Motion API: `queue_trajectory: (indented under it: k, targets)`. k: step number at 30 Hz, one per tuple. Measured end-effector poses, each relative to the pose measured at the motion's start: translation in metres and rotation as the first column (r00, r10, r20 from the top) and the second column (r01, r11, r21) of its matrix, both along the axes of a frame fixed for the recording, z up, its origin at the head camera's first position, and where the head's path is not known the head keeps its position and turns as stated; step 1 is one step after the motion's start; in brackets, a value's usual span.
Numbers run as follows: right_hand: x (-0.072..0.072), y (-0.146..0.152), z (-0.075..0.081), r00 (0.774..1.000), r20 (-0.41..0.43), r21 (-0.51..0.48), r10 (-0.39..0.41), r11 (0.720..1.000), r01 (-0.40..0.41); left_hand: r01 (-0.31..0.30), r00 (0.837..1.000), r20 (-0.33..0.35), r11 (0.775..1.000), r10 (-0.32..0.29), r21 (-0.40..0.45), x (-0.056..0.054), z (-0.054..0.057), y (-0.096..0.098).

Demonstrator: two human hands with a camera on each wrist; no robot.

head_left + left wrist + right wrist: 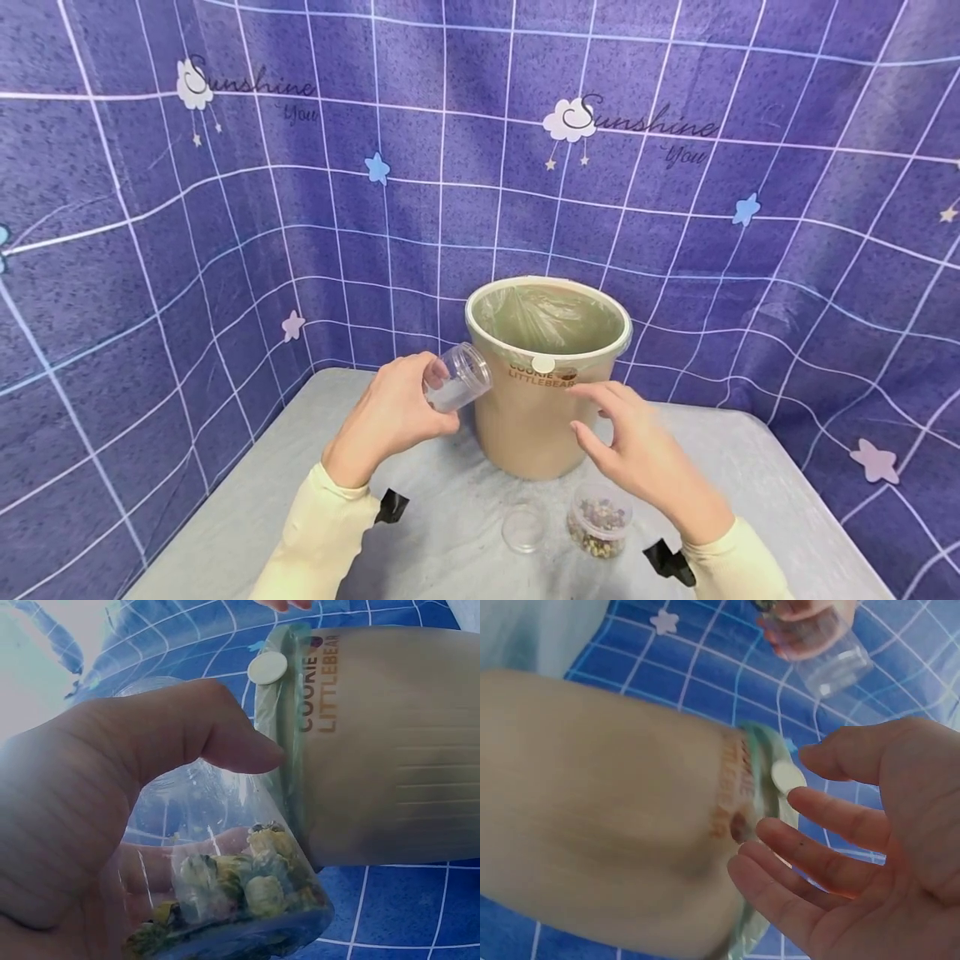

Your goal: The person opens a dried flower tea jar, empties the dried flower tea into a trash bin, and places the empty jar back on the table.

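I'm getting the head view bright and fairly even, just soft shadow on the grey tabletop (442,517), and the grid lines on the purple cloth (405,250) bow out at the edges. Over to my left wrist feed: dimmer, white glare flooding the upper left, the left hand (82,772) in shade, glints streaking the clear jar (221,806). Right wrist's dim too, the bin (630,802) smeared, its lettering blurred.

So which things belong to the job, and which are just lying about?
Likely in the job:
- jar, tilted in the left hand
- bin
- right hand, near the bin

Seemingly just lying about:
- clear lid
- filled tub
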State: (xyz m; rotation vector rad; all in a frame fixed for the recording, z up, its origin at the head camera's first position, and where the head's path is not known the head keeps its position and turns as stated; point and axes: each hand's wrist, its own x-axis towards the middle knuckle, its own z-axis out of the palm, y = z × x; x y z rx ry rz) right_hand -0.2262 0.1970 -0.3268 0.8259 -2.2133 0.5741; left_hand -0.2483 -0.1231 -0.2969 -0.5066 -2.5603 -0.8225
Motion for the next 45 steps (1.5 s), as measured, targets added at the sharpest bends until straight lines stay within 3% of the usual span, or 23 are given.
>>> queue_trajectory:
  k: [5, 12, 20, 33, 45]
  targets:
    - [-0.007, 0.008, 0.014, 0.997, -0.078, -0.041, -0.027, 0.999, 0.024, -0.019, 1.0, -0.021, 1.0, 0.019, 0.003, 0.0, 0.005, 0.001]
    - [-0.02, 0.016, 0.03, 0.993, -0.091, -0.057, -0.073, 0.996, 0.068, -0.033, 0.997, -0.068, 0.999, 0.032, -0.013, -0.001, 0.014, 0.002]
    - [-0.037, 0.023, 0.041, 0.995, -0.089, -0.045, -0.036, 0.998, 0.032, -0.027, 0.998, -0.061, 1.0, 0.027, -0.01, -0.004, 0.02, 0.003]
    - [-0.063, 0.027, 0.043, 0.997, -0.048, 0.038, 0.065, 0.997, -0.064, -0.031, 0.998, -0.053, 1.0, 0.03, -0.005, -0.006, 0.027, 0.007]
    - [-0.073, 0.026, 0.039, 0.99, -0.06, 0.062, 0.13, 0.99, -0.127, -0.039, 0.998, -0.042, 0.999, 0.039, -0.002, -0.007, 0.025, 0.006]
